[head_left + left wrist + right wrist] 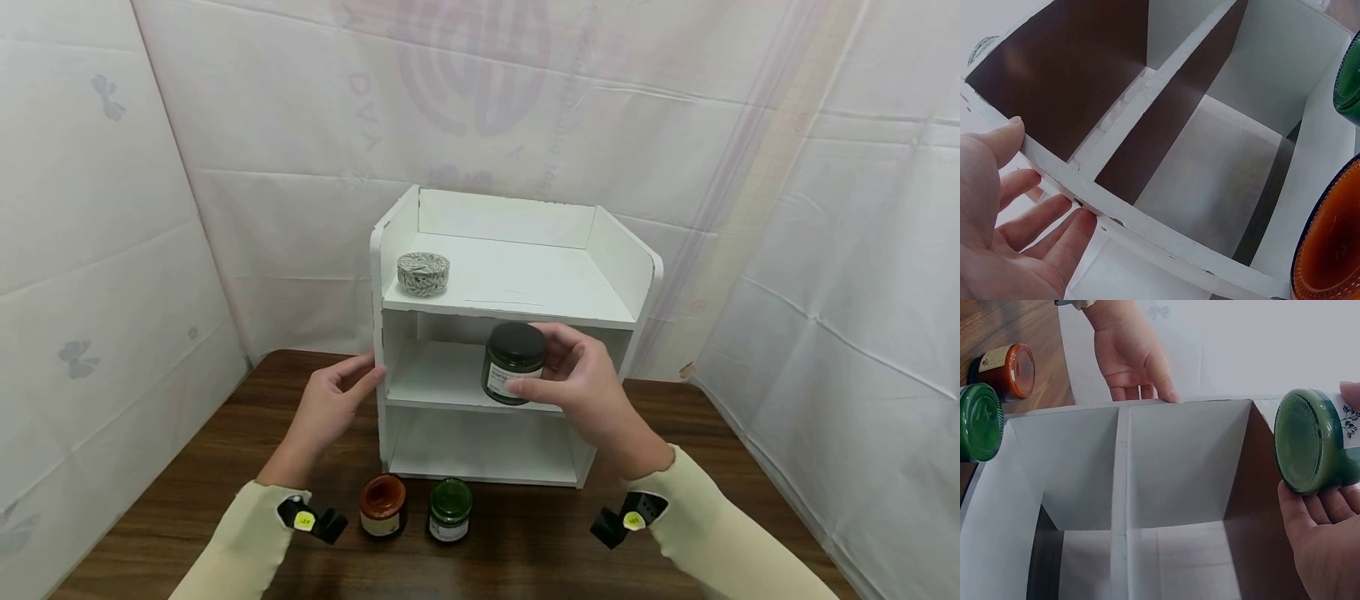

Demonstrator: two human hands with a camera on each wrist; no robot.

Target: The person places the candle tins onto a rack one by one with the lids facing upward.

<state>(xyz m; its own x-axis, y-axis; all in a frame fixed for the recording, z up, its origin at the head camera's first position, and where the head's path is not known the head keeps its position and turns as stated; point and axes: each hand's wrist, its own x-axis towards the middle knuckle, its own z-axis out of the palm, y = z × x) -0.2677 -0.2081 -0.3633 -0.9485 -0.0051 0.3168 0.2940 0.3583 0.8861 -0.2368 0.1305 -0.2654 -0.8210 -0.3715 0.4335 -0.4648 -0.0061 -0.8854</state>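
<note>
My right hand [588, 383] grips a dark green glass jar [501, 382] with a black lid and a white label, its thumb across the label. It holds the jar upright in front of the shelf unit's middle opening. In the right wrist view, the jar's ribbed bottom [1300, 442] shows beside the fingers. At the white shelf unit's left side panel [378, 333], my left hand [327, 408] touches the front edge. In the left wrist view, its thumb [1007, 140] lies at that edge and its extended fingers [1054, 215] rest along the outside.
A round patterned tin [423, 275] sits on the top shelf at left. On the brown table [315, 550], an amber jar [382, 504] and a smaller green jar [451, 510] stand before the unit. White fabric [300, 225] hangs around the table.
</note>
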